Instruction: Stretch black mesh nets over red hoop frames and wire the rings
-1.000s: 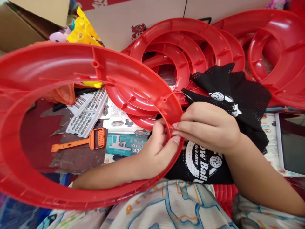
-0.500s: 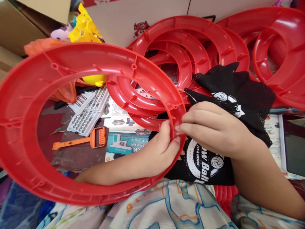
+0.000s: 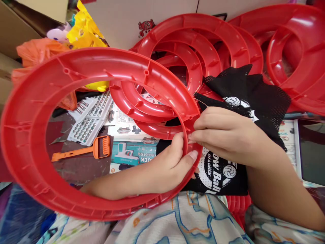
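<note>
A large red plastic ring (image 3: 116, 64) is tilted up above my lap, its ribbed hollow side facing me. My left forearm comes through its opening, and my left hand (image 3: 179, 162) is closed around the right part of the rim, thumb on the near face. My right hand (image 3: 220, 135) pinches at that same part of the rim; whatever lies between the fingertips is hidden. A thin pale cord (image 3: 201, 100) runs from a black mesh cloth (image 3: 256, 91) toward the right knuckles. Black printed fabric with white "Ball" lettering (image 3: 215, 173) lies under both hands.
More red rings (image 3: 210, 22) are heaped behind. On the left are an orange plastic tool (image 3: 73, 153), white trays of button cells (image 3: 86, 130), an orange bag (image 3: 38, 51) and a cardboard box (image 3: 50, 13). A toy-gun box (image 3: 134, 152) and a dark-screened tablet (image 3: 313, 152) flank the hands.
The ring has shifted slightly right, and its left side now stands further inside the view. Background things sit a little further left. Both hands keep their places at the rim.
</note>
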A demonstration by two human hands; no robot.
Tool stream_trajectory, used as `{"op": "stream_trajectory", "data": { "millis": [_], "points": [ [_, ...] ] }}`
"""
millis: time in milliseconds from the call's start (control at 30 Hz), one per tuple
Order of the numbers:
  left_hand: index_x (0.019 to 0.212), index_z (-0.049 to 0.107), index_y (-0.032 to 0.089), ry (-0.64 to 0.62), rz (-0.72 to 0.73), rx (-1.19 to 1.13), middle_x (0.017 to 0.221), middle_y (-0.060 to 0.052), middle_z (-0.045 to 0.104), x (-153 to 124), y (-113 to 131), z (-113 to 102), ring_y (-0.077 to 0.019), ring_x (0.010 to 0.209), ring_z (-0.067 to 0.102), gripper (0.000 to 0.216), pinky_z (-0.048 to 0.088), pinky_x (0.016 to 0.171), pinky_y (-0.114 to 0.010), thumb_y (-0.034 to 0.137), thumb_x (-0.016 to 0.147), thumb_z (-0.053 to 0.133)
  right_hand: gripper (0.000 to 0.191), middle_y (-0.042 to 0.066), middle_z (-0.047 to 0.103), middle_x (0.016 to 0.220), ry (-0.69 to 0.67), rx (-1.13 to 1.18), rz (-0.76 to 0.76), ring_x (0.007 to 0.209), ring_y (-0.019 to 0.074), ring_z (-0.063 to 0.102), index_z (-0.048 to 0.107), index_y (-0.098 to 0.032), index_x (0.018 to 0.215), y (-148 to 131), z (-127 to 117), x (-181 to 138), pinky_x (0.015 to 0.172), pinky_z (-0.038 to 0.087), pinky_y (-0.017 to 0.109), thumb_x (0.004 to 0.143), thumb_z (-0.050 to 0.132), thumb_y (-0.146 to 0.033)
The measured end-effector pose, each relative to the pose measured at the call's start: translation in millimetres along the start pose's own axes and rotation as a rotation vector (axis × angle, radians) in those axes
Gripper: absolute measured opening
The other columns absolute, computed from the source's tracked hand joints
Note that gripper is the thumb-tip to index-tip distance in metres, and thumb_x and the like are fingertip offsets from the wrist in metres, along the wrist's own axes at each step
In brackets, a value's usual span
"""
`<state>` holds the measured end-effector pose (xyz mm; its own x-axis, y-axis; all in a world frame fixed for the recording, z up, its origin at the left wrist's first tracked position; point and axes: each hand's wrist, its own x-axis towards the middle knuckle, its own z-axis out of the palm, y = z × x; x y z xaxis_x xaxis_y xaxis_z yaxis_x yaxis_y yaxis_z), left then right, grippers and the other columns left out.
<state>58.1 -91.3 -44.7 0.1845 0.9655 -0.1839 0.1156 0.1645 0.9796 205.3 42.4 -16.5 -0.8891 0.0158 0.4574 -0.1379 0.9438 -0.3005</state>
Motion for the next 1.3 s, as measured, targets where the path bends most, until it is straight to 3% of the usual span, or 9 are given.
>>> {"op": "stream_trajectory", "data": {
  "millis": [133, 367, 633, 867, 1000, 1133, 1200, 1300],
  "points": [
    [0.112, 0.039, 0.02, 0.014, 0.059, -0.097, 0.128, -0.014, 0.056, 1.5, -8.3, 0.4, -0.027, 0.121, 0.055, 0.026, 0.052, 0.099, -0.048, 0.043, 0.102, 0.033, 0.019, 0.005, 0.06, 0.082, 0.019, -0.033, 0.013, 0.078, 0.0148, 0.051, 0.067, -0.012, 0.086, -0.1, -0.1, 0.2, 0.071, 0.049, 0.032, 0.095, 0.05, -0.013],
    [0.124, 0.037, 0.02, -0.041, 0.147, 0.068, 0.131, -0.011, 0.052, 3.2, -14.6, -9.3, -0.0221, 0.122, 0.054, 0.028, 0.046, 0.106, -0.043, 0.034, 0.1, 0.043, 0.007, 0.004, 0.059, 0.086, 0.174, -0.153, -0.005, 0.081, 0.0158, 0.054, 0.062, -0.016, 0.082, 3.0, 1.2, -4.7, 0.071, 0.051, 0.032, 0.089, 0.063, -0.018],
    [0.112, 0.037, 0.019, -0.027, 0.035, 0.173, 0.127, -0.014, 0.054, 2.1, -3.8, -6.8, -0.0229, 0.117, 0.055, 0.019, 0.047, 0.104, -0.043, 0.028, 0.097, 0.04, 0.015, 0.006, 0.063, 0.092, 0.028, -0.219, -0.03, 0.087, 0.0165, 0.055, 0.06, -0.018, 0.091, 5.0, -9.1, -7.9, 0.077, 0.053, 0.035, 0.098, 0.047, -0.02],
    [0.1, 0.036, 0.02, -0.023, -0.085, 0.218, 0.093, -0.008, 0.06, 2.5, -2.3, -2.7, -0.0228, 0.091, 0.058, 0.013, 0.053, 0.085, -0.046, 0.025, 0.09, 0.042, 0.021, 0.005, 0.061, 0.08, -0.016, -0.212, 0.013, 0.079, 0.0151, 0.053, 0.063, -0.016, 0.078, 4.6, -6.0, -3.4, 0.071, 0.05, 0.033, 0.096, 0.052, -0.022],
    [0.108, 0.04, 0.019, -0.017, -0.053, 0.069, 0.104, -0.009, 0.062, -1.1, -8.0, -0.9, -0.0216, 0.092, 0.061, 0.022, 0.055, 0.085, -0.042, 0.034, 0.093, 0.049, 0.025, 0.005, 0.059, 0.075, 0.001, -0.216, 0.004, 0.077, 0.0155, 0.052, 0.063, -0.015, 0.074, 3.0, -5.4, -2.7, 0.069, 0.049, 0.033, 0.095, 0.053, -0.022],
    [0.131, 0.031, 0.021, 0.037, 0.145, -0.098, 0.139, -0.012, 0.051, -2.2, -8.7, 1.7, -0.0221, 0.125, 0.054, 0.035, 0.044, 0.11, -0.041, 0.036, 0.1, 0.04, 0.026, 0.004, 0.059, 0.075, 0.001, -0.216, 0.008, 0.076, 0.0144, 0.051, 0.063, -0.015, 0.076, 1.7, -4.8, -2.5, 0.07, 0.049, 0.032, 0.097, 0.051, -0.025],
    [0.132, 0.031, 0.021, 0.085, 0.125, -0.163, 0.136, -0.011, 0.054, 0.0, -7.9, 3.4, -0.0208, 0.126, 0.054, 0.034, 0.044, 0.11, -0.04, 0.032, 0.101, 0.039, 0.027, 0.004, 0.059, 0.076, -0.01, -0.229, -0.001, 0.075, 0.0141, 0.051, 0.063, -0.016, 0.076, 2.0, -3.3, -2.0, 0.07, 0.05, 0.032, 0.098, 0.05, -0.025],
    [0.122, 0.041, 0.02, 0.157, 0.018, -0.363, 0.117, -0.007, 0.065, 5.9, -8.7, 3.9, -0.019, 0.111, 0.064, 0.03, 0.054, 0.095, -0.035, 0.021, 0.094, 0.053, 0.028, 0.004, 0.059, 0.076, -0.017, -0.258, -0.017, 0.076, 0.0142, 0.052, 0.062, -0.016, 0.075, 3.5, 0.9, -0.6, 0.069, 0.051, 0.032, 0.098, 0.049, -0.025]
  ]
}}
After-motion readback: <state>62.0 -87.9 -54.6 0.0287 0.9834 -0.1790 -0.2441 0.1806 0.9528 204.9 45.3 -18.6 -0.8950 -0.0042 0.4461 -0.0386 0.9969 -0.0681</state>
